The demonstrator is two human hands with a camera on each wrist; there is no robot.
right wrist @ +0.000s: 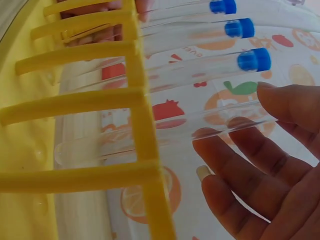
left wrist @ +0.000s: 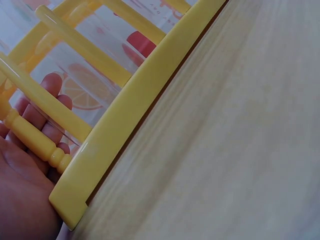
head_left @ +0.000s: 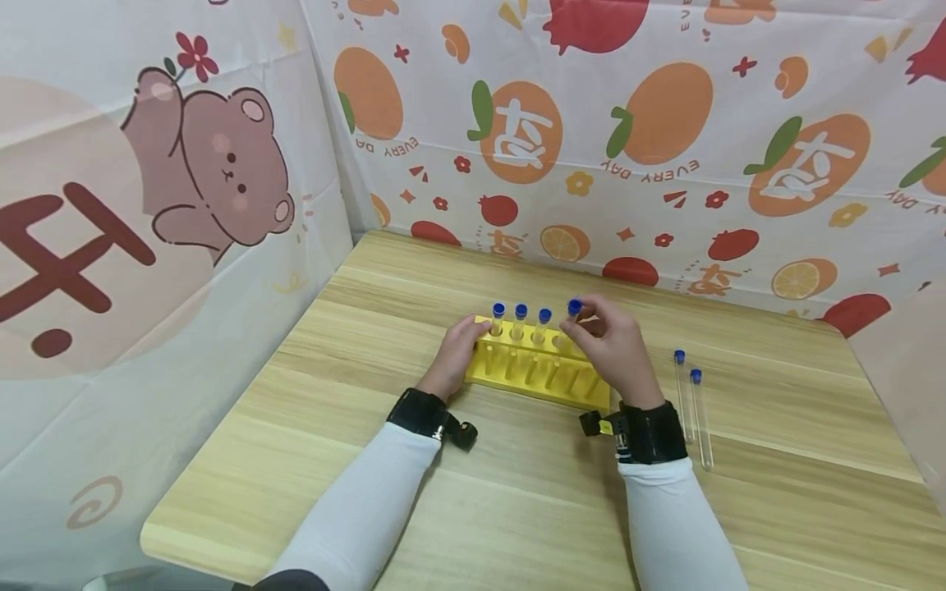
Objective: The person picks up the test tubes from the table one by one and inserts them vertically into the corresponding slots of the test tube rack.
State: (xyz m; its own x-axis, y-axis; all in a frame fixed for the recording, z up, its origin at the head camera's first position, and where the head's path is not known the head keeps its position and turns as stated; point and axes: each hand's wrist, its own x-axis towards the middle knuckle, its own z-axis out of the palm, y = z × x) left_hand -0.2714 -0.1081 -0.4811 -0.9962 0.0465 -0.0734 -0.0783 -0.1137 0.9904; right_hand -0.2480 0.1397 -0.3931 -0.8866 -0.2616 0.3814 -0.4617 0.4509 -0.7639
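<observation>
A yellow test tube rack (head_left: 535, 392) stands on the table. My left hand (head_left: 452, 357) grips its left end, the fingers curled behind the end post (left wrist: 37, 142) in the left wrist view. Three clear test tubes with blue caps (head_left: 521, 311) stand upright in the holes nearest that hand. Between thumb and fingers, my right hand (head_left: 617, 349) pinches the upper part of a fourth test tube (right wrist: 175, 125). This tube passes down through the rack's top rail (right wrist: 142, 120), and its rounded end shows near the base. Its cap is hidden in the right wrist view.
Two more blue-capped test tubes, a nearer one (head_left: 702, 423) and a farther one (head_left: 684, 402), lie on the wooden table (head_left: 332, 410) right of my right forearm. A fruit-print cloth (head_left: 591, 180) hangs behind the table, and a bear-print cloth (head_left: 236, 164) hangs at the left.
</observation>
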